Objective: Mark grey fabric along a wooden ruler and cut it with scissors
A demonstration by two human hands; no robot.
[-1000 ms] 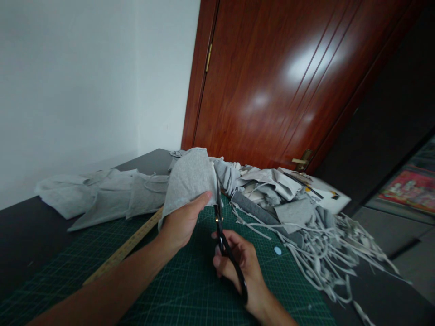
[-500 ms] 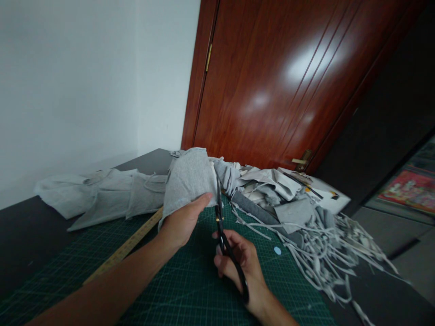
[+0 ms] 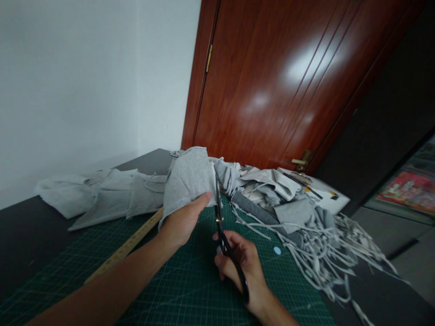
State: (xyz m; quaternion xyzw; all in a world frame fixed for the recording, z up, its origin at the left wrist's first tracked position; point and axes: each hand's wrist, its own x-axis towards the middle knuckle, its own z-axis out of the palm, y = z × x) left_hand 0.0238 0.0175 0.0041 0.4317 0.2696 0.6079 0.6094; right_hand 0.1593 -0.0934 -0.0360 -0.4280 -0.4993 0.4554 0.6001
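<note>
My left hand grips a piece of light grey fabric, its thumb lying on top near the lower right corner. The fabric stands raised above the green cutting mat. In my right hand is a pair of black scissors, fingers through and around the handles. Their blades point away from me and lie along the fabric's right edge. Whether the blades are fully closed is hard to tell.
More grey fabric pieces lie at the left. A wooden ruler crosses the mat diagonally. At the right are heaped scraps, tangled grey strips and a pale blue disc. Behind stands a brown door.
</note>
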